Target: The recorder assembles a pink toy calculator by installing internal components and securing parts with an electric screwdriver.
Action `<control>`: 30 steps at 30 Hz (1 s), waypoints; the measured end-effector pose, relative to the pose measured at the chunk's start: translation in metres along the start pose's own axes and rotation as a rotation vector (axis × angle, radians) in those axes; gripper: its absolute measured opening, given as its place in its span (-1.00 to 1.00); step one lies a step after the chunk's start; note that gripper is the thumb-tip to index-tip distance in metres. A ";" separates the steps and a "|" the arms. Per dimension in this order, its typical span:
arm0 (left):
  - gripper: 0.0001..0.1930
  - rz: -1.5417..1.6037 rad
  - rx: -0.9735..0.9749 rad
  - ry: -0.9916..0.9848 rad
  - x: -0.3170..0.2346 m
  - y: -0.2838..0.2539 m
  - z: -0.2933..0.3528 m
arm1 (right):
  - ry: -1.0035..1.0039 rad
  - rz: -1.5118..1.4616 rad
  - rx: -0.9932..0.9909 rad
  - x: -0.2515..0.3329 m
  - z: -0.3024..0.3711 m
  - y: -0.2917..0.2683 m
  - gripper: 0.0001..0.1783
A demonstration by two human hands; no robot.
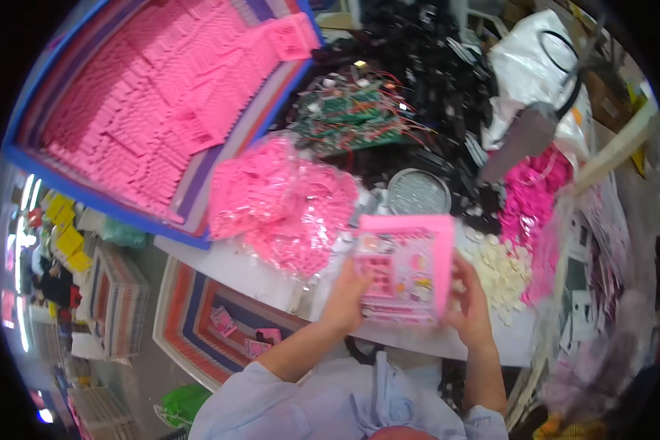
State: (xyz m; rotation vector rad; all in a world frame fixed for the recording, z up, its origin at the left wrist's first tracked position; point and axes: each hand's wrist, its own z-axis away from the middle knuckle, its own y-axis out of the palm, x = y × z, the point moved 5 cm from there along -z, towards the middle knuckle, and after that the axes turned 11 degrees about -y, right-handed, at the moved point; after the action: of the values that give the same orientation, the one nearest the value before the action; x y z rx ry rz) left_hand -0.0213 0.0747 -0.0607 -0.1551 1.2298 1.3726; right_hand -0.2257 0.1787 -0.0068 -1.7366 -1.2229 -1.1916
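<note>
Both of my hands hold a flat pink plastic toy panel (403, 273) with colourful printed artwork and small square shapes on its face, just over the near edge of the white worktable (264, 282). My left hand (347, 299) grips its left edge, and my right hand (471, 306) wraps the lower right side. Behind the panel stands a round tin (419, 192) of small silvery pieces. Clear bags of small pink parts (293, 205) lie left of it. Small cream pieces (504, 271) are scattered beside my right hand.
A blue-rimmed crate (88, 192) full of stacked pink panels (147, 103) rises at the far left. Wired green circuit boards (356, 114) and black parts (433, 51) heap behind. A grey tool (524, 136) hangs at right. Below left, another crate (170, 312) holds several printed pieces.
</note>
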 end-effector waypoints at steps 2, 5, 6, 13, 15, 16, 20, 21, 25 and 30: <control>-0.35 -0.199 -0.049 0.109 -0.004 0.001 -0.005 | 0.087 -0.365 -0.080 -0.011 -0.003 0.028 -0.27; -0.25 -0.523 -0.120 0.403 -0.020 0.008 -0.007 | 0.141 -0.299 -0.144 -0.024 0.000 0.043 -0.29; -0.20 -0.638 -0.176 0.519 -0.025 0.006 -0.008 | 0.069 -0.306 -0.202 -0.023 -0.002 0.049 -0.30; 0.19 -0.538 -0.101 0.545 -0.048 0.016 -0.002 | -0.029 -0.213 -0.026 0.003 -0.014 0.056 -0.45; 0.23 -0.435 -0.057 0.487 -0.052 0.016 -0.001 | 0.082 -0.396 -0.098 -0.009 -0.018 0.053 -0.50; 0.24 -0.398 -0.026 0.439 -0.052 0.015 0.000 | 0.128 -0.492 -0.133 -0.012 -0.017 0.052 -0.52; 0.27 -0.527 -0.045 0.431 -0.049 0.015 -0.003 | 0.033 -0.364 -0.118 -0.006 -0.017 0.055 -0.59; 0.27 -0.575 -0.057 0.451 -0.048 0.013 -0.006 | 0.051 -0.362 -0.111 -0.005 -0.016 0.056 -0.59; 0.28 -0.550 -0.061 0.623 -0.048 0.016 -0.006 | 0.091 -0.292 -0.161 -0.010 -0.011 0.056 -0.62; 0.26 -0.885 -0.226 0.818 -0.052 -0.012 0.006 | 0.140 -0.068 -0.100 -0.005 -0.014 0.050 -0.66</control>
State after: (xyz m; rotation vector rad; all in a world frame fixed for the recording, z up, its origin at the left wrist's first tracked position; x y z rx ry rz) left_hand 0.0052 0.0418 -0.0276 -1.3541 1.3731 0.6341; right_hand -0.1829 0.1486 -0.0088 -1.6635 -1.1642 -1.4117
